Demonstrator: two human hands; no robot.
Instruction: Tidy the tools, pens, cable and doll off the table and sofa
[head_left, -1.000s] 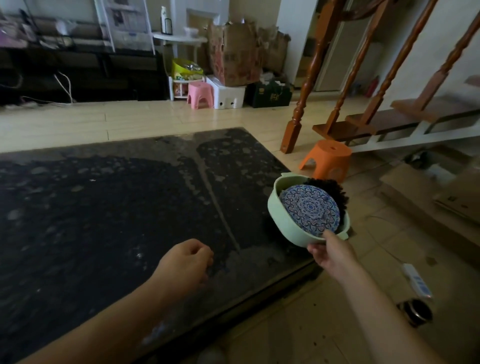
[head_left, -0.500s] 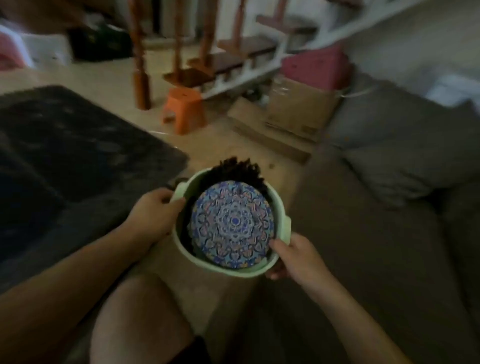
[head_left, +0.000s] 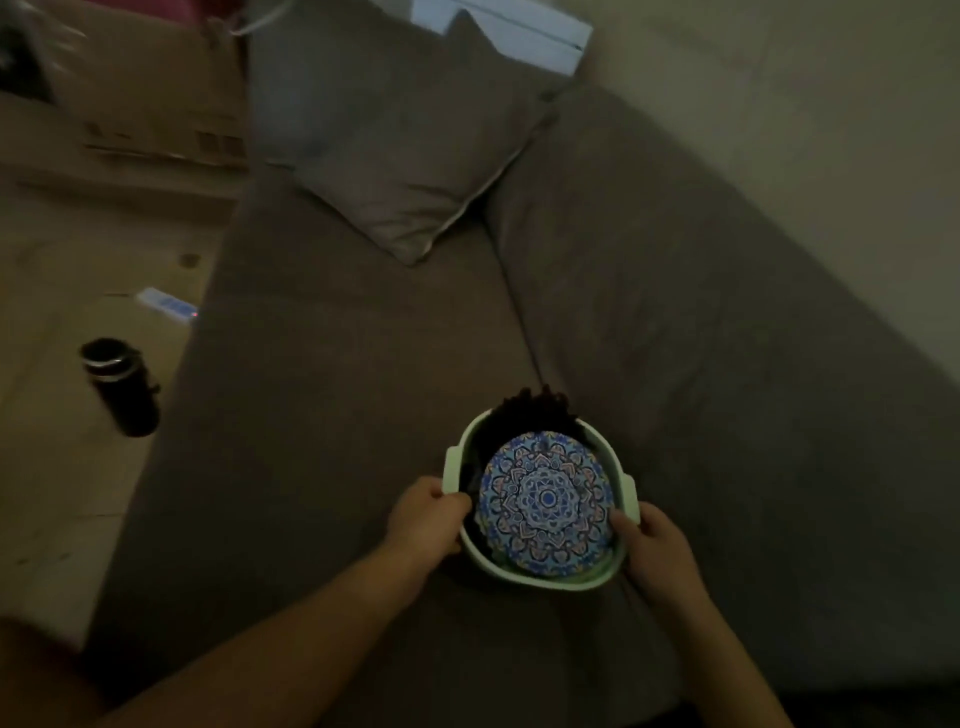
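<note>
Setting: dim living room; a grey-brown sofa (head_left: 337, 405) fills most of the view, with wooden floor (head_left: 57, 493) to its left.
Left hand (head_left: 427, 519): fingers curled over the near-left rim of a pale green tub (head_left: 451, 470); firm grasp.
Right hand (head_left: 655, 552): clasps the near-right rim just below the side handle, thumb hooked inside.
Reason for grip: a hold on both sides keeps the loaded tub level; judged to be a carry or a set-down.
Contents: a round patterned disc (head_left: 545, 499) lies on top and hides most of the load. A dark frizzy tuft (head_left: 530, 413) pokes over the far rim, probably the doll's hair. Tools, pens and cable are not visible.
Tub position: at the sofa seat, near the backrest; resting or just above, cannot tell.
Sofa: one cushion (head_left: 410, 171) is propped in the far corner.
Floor: a black flask (head_left: 122, 387) stands just beside the sofa edge, a white power strip (head_left: 166, 305) beyond it, and a cardboard box (head_left: 156, 104) farther off.
</note>
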